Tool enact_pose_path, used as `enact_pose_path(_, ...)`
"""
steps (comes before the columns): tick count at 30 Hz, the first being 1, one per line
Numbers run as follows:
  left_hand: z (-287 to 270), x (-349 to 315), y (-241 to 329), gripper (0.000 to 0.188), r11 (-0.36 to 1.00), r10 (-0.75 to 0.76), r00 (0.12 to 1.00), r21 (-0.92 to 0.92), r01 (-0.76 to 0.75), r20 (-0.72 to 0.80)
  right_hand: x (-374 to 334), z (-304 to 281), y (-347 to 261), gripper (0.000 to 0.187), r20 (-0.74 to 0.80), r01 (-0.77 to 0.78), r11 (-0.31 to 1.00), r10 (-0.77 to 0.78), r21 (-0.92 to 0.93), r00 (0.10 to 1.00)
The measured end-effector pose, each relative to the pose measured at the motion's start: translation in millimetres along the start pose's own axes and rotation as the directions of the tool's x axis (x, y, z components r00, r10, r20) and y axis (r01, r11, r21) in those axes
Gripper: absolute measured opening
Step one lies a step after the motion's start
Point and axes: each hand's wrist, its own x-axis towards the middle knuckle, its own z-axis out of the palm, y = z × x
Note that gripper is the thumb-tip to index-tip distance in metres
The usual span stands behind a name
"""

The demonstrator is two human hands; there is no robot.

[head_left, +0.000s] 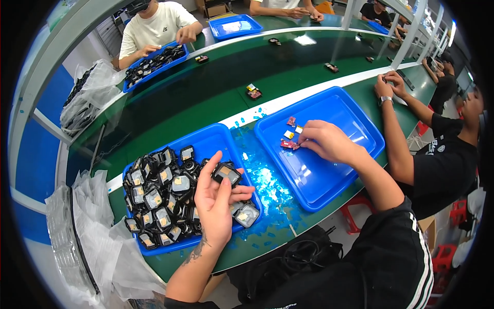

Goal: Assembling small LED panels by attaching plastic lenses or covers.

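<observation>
My left hand (215,203) holds up a small black square housing (227,174) between thumb and fingers. It is above the right side of a blue tray (210,138) heaped with similar black housings (163,188), many with grey faces. Over a second blue tray (321,180), on the right, my right hand (329,141) has its thumb and fingertips closed at the edge of a small red circuit board (288,144). Beside it in that tray lie another red board (291,121) and small yellow-and-white parts (288,134).
Blue film scraps (267,188) litter the green table between the trays. Beyond a white rail, a green conveyor belt (216,92) carries small assemblies (253,92). Another person fills the far left side, beside a tray of housings (154,67); a co-worker's arms (393,118) are at right.
</observation>
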Motion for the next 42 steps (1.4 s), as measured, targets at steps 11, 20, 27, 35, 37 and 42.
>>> enact_pose_path(11,-7.3,-3.5,-4.2,0.042,0.975,0.061,0.997,0.209,-0.07,0.05,-9.0,-36.1,-29.4,0.015,-0.012,-0.261,0.925,0.275,0.278,0.961)
enact_pose_path(20,0.8,-3.7,-3.2,0.025,0.962,-0.109,0.96,0.27,0.036,0.259,5.7,-36.7,-83.4,0.01,0.164,0.056,0.798,-0.192,0.6,0.967)
enact_pose_path(27,0.8,-7.0,-1.7,0.018,0.937,-0.05,0.906,0.333,-0.103,0.42,24.7,-18.3,-106.9,0.006,0.14,-0.014,0.721,-0.115,0.692,0.983)
enact_pose_path(35,2.9,-11.3,-7.5,0.013,0.927,0.019,0.962,0.356,-0.119,0.272,17.1,-3.9,-113.9,0.009,0.161,-0.215,0.599,0.144,0.772,0.976)
enact_pose_path(37,3.8,-12.1,-8.8,0.013,0.932,0.014,0.966,0.347,-0.106,0.258,19.0,-1.1,-115.8,0.009,0.142,-0.216,0.641,0.166,0.737,0.976)
enact_pose_path(42,2.8,-11.5,-11.3,0.014,0.944,0.067,0.978,0.306,-0.126,0.197,20.5,8.1,-125.6,0.01,-0.029,-0.172,0.739,0.251,0.651,0.968)
